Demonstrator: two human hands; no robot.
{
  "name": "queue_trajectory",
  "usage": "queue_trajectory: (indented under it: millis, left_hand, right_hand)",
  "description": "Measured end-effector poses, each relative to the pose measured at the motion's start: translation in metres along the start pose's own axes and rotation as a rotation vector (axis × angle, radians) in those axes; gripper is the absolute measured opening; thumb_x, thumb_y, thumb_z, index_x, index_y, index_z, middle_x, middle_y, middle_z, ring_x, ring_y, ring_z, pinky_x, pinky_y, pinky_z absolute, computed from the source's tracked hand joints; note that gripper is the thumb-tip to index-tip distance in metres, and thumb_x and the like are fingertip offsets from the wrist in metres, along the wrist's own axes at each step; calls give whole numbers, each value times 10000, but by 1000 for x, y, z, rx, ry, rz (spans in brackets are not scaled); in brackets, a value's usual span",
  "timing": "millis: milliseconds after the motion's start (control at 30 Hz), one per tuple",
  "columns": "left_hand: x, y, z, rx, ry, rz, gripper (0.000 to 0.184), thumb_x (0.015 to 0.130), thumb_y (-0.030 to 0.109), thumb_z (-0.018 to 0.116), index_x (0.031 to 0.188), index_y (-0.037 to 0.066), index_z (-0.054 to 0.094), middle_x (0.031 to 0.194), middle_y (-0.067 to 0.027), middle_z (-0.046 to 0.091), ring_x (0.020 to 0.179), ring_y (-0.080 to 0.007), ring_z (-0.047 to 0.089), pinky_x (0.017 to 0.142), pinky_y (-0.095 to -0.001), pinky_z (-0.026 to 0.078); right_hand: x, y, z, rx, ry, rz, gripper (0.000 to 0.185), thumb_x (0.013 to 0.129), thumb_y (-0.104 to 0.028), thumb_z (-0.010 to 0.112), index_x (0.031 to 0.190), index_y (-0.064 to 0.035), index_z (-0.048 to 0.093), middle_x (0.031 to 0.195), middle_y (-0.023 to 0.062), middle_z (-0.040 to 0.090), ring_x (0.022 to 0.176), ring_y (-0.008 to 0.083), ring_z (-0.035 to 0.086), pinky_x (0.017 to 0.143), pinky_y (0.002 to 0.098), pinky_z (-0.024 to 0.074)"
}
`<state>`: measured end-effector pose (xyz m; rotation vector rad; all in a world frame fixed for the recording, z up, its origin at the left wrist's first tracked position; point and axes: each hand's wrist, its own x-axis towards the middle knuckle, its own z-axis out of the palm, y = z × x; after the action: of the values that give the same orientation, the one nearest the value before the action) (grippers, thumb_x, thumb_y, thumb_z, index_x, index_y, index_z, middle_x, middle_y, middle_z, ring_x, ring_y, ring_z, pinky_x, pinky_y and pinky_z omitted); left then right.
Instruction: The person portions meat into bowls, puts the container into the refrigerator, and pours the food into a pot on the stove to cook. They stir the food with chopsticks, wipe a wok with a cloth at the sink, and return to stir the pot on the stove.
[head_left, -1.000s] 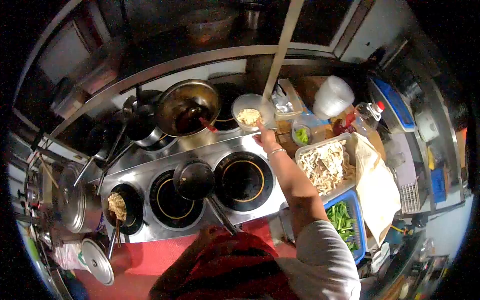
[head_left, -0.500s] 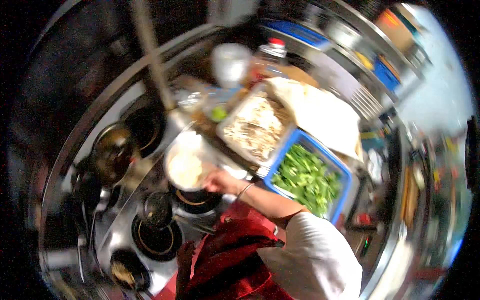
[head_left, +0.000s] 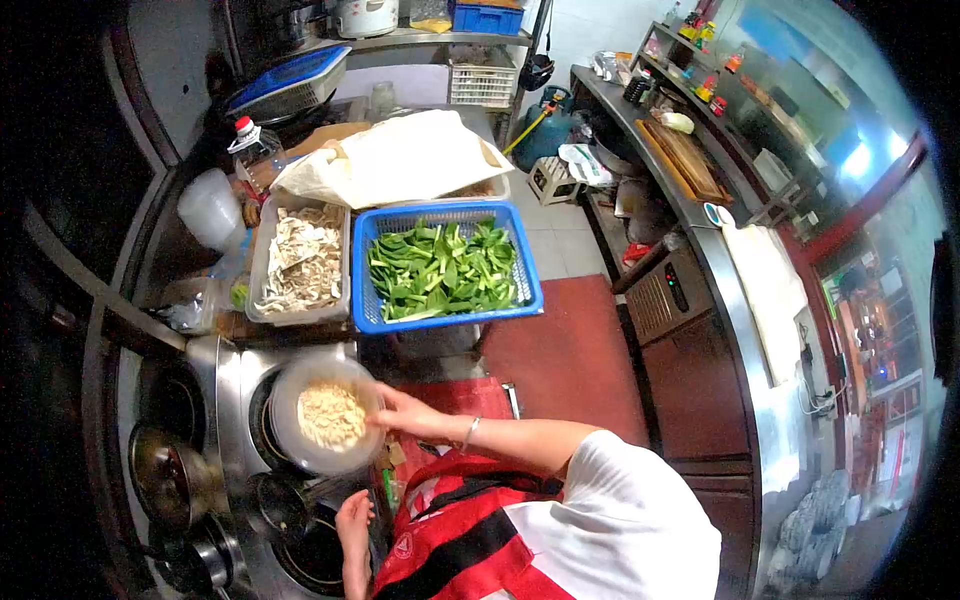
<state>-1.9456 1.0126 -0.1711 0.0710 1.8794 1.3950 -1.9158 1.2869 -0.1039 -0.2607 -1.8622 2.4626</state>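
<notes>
Bowl (head_left: 284,418) in right hand (head_left: 402,413), round translucent plastic, pale lumpy food (head_left: 332,416)

I count one right hand (head_left: 400,411) and one left hand (head_left: 355,520): two total. On the feed, I register one round bowl (head_left: 283,420) of pale chopped food (head_left: 332,416), one tub (head_left: 300,318) of sliced mushrooms (head_left: 298,258), one basket (head_left: 445,319) of leafy greens (head_left: 445,268), one rice cooker (head_left: 365,18), one gas cylinder (head_left: 543,135), one stool (head_left: 552,182) and one wrist bangle (head_left: 471,433).

Shows perforated plastic in the blue basket (head_left: 529,262); below-left of it, shiny metal stovetop (head_left: 232,385) and translucent plastic bowl (head_left: 287,425).
</notes>
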Motion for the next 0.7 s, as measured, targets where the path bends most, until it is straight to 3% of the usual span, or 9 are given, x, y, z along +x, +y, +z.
queue_trajectory:
  millis: [233,300,367,400,467,500,533,567,700]
  left_hand:
    - [-67,-55,-7,-44,7,51,248,924,92,544,1148,8,605,873,-21,635,686,-72,542,605,-199,412]
    - [-92,-61,-10,-62,60,27,248,926,94,542,1152,12,604,880,-19,638,690,-68,541,603,-200,413]
    - [-115,-74,-14,-133,117,70,241,924,86,556,1148,15,607,902,-11,641,732,-67,553,638,-204,436]
    - [-129,-67,-13,-140,192,111,237,923,77,557,1144,8,605,898,-8,638,748,-75,556,668,-216,454]
    - [-144,-90,-20,-119,295,190,230,917,82,570,1125,-6,609,939,-37,652,745,-86,581,690,-224,477]
    - [-158,-77,-21,-149,387,212,217,910,77,579,1108,-4,618,923,-32,655,737,-86,586,686,-233,483]
    - [-166,-73,-20,-211,485,274,201,909,71,579,1094,7,624,903,-29,656,732,-85,587,681,-241,483]
    - [-177,-66,-23,-132,564,293,196,910,75,581,1094,22,624,906,-41,660,724,-92,600,680,-242,481]
    - [-221,-2,-22,207,946,621,232,872,21,593,1103,23,609,1002,-91,595,843,-164,622,757,-279,491]
  right_hand:
    - [-28,23,30,-9,44,3,670,867,-205,629,1438,-45,316,1393,82,432,1246,171,417,1032,320,370]
    - [-36,20,51,-182,-89,-57,671,864,-214,632,1435,-47,321,1385,87,442,1241,170,423,1028,319,376]
    - [-45,-14,69,-309,25,70,697,841,-218,648,1424,-16,321,1360,107,463,1232,170,435,1042,324,369]
    - [-40,13,72,-349,13,-76,686,845,-171,624,1431,-15,303,1347,107,469,1199,167,464,1002,311,407]
    - [-50,28,91,-89,-219,48,674,843,-102,599,1432,-16,284,1312,112,486,1159,171,496,935,302,458]
    - [-55,22,106,-223,-148,55,659,849,-105,635,1427,-74,319,1266,95,522,926,126,593,691,239,516]
    - [-52,23,109,-85,-170,182,659,848,-99,637,1425,-62,319,1265,98,518,1002,151,574,772,269,517]
    - [-47,31,123,-19,-122,50,668,847,-103,642,1425,-38,313,1300,93,494,1129,176,517,922,308,463]
    - [-50,22,154,-54,-371,33,708,833,-105,659,1432,-16,293,1375,81,437,1257,181,416,1063,330,327]
